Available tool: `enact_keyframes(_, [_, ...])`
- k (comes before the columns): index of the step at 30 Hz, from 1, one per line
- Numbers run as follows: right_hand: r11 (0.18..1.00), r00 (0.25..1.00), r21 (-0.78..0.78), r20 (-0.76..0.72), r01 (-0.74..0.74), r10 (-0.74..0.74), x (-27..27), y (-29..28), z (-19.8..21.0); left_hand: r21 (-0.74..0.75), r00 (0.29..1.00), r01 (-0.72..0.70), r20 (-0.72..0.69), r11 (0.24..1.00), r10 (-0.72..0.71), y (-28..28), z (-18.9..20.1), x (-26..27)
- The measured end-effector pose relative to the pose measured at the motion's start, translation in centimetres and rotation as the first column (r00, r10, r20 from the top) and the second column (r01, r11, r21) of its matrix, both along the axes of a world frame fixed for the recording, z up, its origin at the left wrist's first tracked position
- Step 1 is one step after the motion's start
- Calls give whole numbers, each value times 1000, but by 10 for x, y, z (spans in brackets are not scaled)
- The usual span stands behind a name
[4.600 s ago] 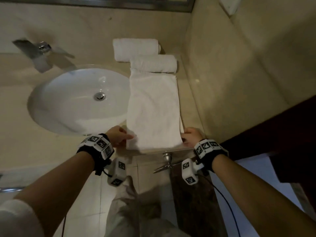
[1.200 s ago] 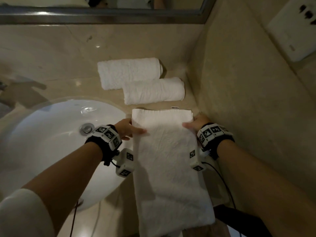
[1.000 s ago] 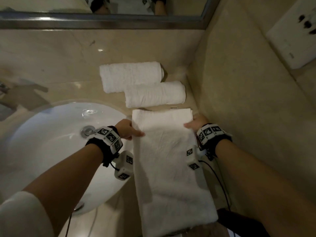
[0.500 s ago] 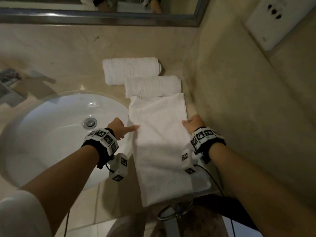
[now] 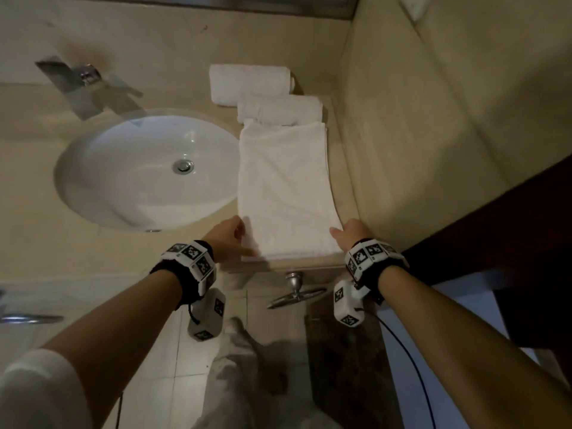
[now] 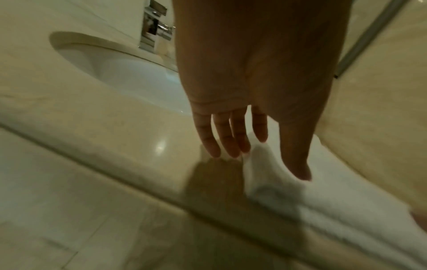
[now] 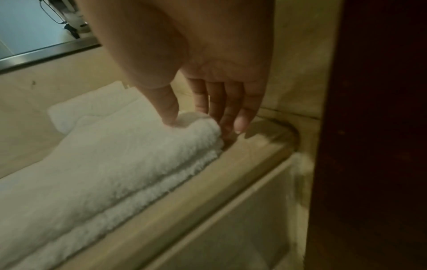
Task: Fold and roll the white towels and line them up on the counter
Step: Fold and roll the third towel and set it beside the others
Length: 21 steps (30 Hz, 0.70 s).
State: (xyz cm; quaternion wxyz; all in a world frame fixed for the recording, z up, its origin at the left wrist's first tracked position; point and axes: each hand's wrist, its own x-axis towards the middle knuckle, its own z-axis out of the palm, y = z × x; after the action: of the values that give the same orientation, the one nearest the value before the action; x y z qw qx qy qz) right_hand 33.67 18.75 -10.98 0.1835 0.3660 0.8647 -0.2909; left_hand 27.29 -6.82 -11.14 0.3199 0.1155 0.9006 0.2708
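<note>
wrists: black bands (image 5: 374, 274), white tag-printed blocks | black cable (image 5: 411, 360) | left sleeve (image 5: 40, 394): white

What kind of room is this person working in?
Most likely a bathroom, perhaps a hotel's: a white sink set in a beige stone counter, a metal tap behind it, and rolled white towels by the wall.

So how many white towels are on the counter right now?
3. One rolled towel by the back wall, a second roll just before it, and a flat folded towel reaching the front edge.
</note>
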Motion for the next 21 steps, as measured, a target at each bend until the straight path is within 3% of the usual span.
enact_keyframes(3, [995, 996, -51, -27, 80, -82, 15, 0, -9, -2, 995, 10, -96, 1000, -10, 5, -7, 24])
enact_keyframes(6, [973, 964, -142, -173, 180, -203, 22, -4, -17, -39, 980, 1, -201, 999, -9, 10, -8, 36])
enact_keyframes(10, [970, 900, -117, -364, 212, -241, 32, -9, -14, 33, 940, 1, -340, 999, 10, 11, 1, 40])
enact_keyframes(12, [986, 918, -66, -358, 154, -168, 37, -11, -13, 70, 934, -6, -356, 998, 30, 5, 0, 42])
enact_keyframes(16, [994, 976, 103, -218, 22, 1, 42, -21, -16, -59, 951, 67, -297, 996, -82, -6, -16, 55])
enact_keyframes(18, [967, 954, 253, -280, -29, 102, 44, -26, -14, -125, 922, 89, -365, 988, -129, -7, -19, 57])
enact_keyframes(21, [879, 826, 346, -346, -328, 444, 45, -38, -7, -224, 819, 216, -489, 950, -301, -7, -16, 56])
